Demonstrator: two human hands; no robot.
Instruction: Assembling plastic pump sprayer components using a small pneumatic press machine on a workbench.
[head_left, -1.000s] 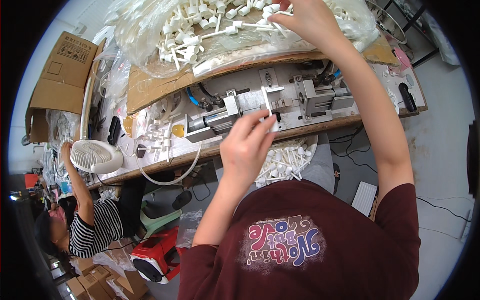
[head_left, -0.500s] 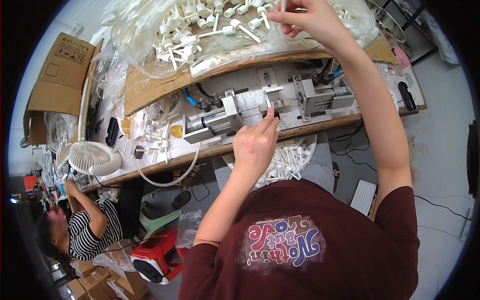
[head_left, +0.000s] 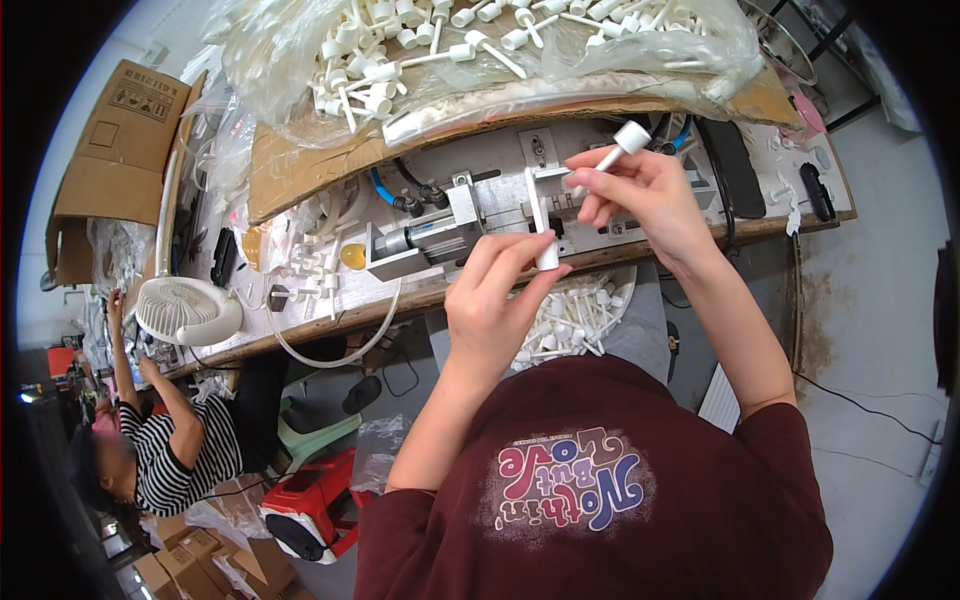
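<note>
I read this as a small production workshop, not a home or an office: in my head view a long wooden-edged bench (head_left: 430,293) carries a metal fixture (head_left: 465,213) with blue hoses (head_left: 382,190), and white plastic parts (head_left: 380,72) of one kind lie heaped in clear plastic beyond it. Farther left I see a co-worker (head_left: 205,445), an open carton (head_left: 125,130) and piled cardboard boxes (head_left: 190,565).

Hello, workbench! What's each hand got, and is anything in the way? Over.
Left hand gripping a white stemmed piece. Right hand holding a second white piece by its stem. Right hand partly hides the metal fixture.
</note>
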